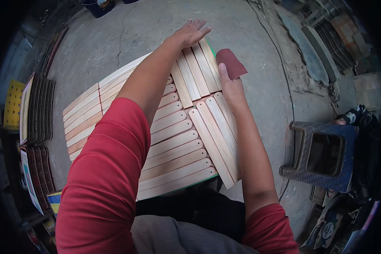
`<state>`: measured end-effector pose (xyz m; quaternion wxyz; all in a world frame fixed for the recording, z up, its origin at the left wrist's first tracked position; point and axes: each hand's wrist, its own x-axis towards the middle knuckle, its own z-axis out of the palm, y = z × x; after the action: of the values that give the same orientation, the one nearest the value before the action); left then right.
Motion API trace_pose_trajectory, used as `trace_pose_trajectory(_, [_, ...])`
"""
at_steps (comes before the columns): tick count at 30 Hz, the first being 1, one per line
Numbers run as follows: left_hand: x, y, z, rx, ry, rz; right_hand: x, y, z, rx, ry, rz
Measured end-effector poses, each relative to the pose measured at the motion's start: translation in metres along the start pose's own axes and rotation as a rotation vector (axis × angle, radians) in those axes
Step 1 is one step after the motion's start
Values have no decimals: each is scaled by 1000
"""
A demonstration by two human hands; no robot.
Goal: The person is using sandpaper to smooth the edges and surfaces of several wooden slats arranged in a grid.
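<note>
Thin wooden slats lie side by side on a green-edged low surface in front of me; many have rounded ends with a small drilled hole. At the far end, my left hand reaches over a group of square-ended slats, fingers apart and palm down. Whether its palm touches the wood is hidden. My right hand grips a curved piece of reddish-brown sandpaper at the right edge of that group. Just below, several rounded slats lie at a slant, their lower ends past the surface's edge.
A blue plastic stool lies to the right on the concrete floor. Plastic crates stand at left, beside a yellow perforated panel. A dark bucket is at the far side. A cable runs along the floor.
</note>
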<state>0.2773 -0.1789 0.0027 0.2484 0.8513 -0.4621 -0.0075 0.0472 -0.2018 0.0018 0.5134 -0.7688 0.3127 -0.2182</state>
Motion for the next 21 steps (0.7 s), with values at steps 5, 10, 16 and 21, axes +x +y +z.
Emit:
trace_pose_trajectory(5, [2, -1, -8, -123, -282, -130, 4, -7, -14, 572, -38, 244])
trace_pose_trajectory(10, [-7, -6, -7, -85, -211, -119, 13, 5, -15, 616, -35, 324])
trace_pose_trajectory(16, [-41, 0, 2, -44, 62, 45, 0, -5, -1, 244, -8, 42])
trace_pose_trajectory(21, [-122, 67, -4, 53, -180, 404, 10, 18, -11, 610, 34, 130])
